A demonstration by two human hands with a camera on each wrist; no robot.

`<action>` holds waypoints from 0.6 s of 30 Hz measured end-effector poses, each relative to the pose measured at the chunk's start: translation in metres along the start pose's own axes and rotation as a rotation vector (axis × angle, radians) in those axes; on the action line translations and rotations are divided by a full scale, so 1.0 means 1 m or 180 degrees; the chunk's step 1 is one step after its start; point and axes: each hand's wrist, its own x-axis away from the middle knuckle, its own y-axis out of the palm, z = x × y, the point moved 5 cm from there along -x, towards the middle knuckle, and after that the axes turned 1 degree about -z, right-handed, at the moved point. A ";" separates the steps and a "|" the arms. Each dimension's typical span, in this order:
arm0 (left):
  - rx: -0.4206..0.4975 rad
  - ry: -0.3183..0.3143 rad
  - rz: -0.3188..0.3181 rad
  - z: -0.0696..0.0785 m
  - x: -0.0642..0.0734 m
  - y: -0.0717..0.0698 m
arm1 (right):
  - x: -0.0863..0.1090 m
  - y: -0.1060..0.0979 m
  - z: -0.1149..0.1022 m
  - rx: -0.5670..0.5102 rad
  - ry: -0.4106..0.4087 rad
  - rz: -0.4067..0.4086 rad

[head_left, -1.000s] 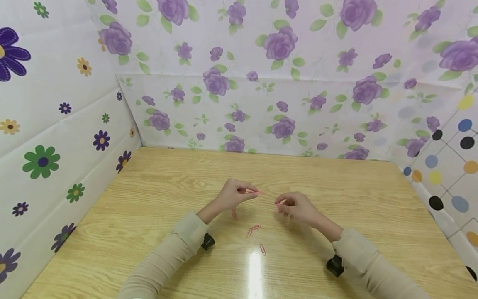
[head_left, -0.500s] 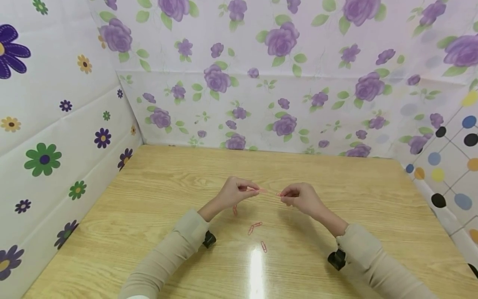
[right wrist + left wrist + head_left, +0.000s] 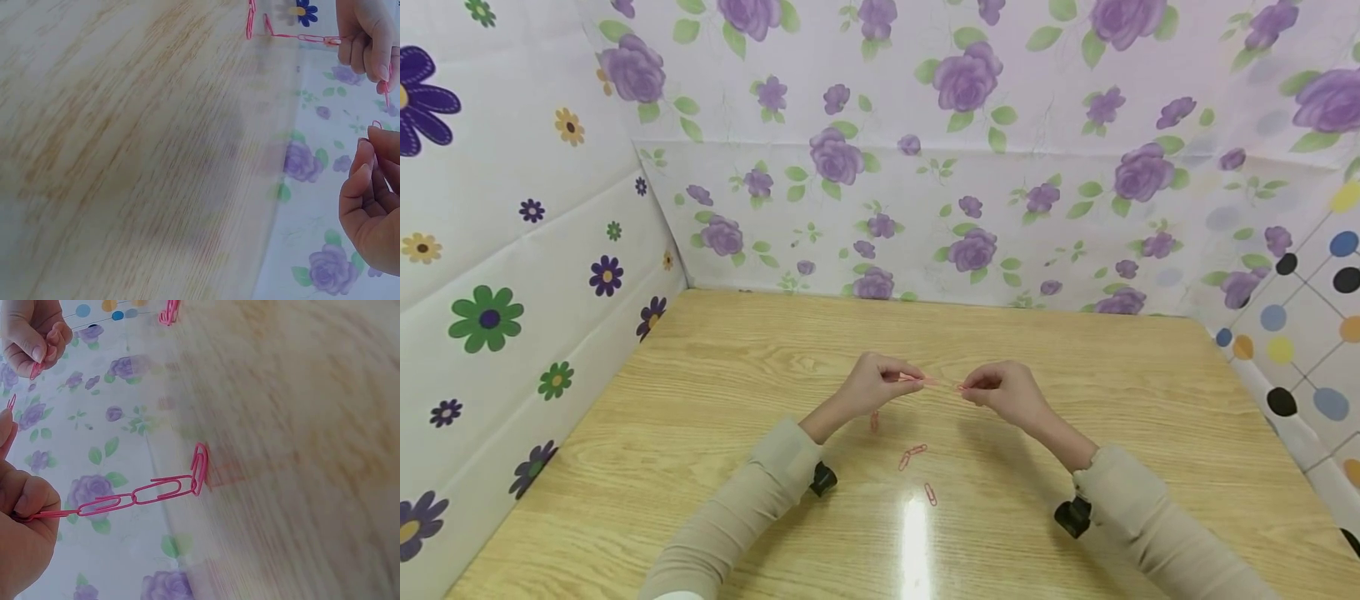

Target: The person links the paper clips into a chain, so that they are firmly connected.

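Note:
My left hand (image 3: 880,385) pinches a chain of linked pink paper clips (image 3: 133,499) between thumb and fingers, above the table. Several links hang from the hand, and the lowest one meets the tabletop in the left wrist view. One clip end (image 3: 12,402) sticks out past the fingertips, towards the right hand. Facing it, my right hand (image 3: 1006,393) pinches a single pink paper clip (image 3: 35,370), its looped end (image 3: 377,122) showing beyond the fingertips. A small gap separates the two clip ends. Fingers cover part of both.
On the wooden table (image 3: 760,350), nearer the body, lie two pink paper clips (image 3: 904,461) close together and another paper clip (image 3: 931,494) in front of them. A flowered cloth (image 3: 910,192) rises behind the table, with patterned cloths at both sides.
My right hand has risen slightly and moved away from the body, its clip now pointing at the left hand's clip. The left hand has barely moved and keeps the chain.

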 end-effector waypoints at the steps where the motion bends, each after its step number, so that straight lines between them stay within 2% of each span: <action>1: 0.0008 -0.0013 -0.0007 0.000 0.000 0.000 | 0.000 0.000 -0.001 -0.0005 -0.0016 0.0006; 11: 0.0049 -0.0079 -0.0036 -0.001 -0.003 0.003 | -0.005 0.006 -0.008 0.0069 -0.0241 0.0178; 18: 0.0038 -0.0114 -0.0030 0.000 -0.004 0.007 | -0.007 0.011 -0.012 0.0075 -0.0202 0.0236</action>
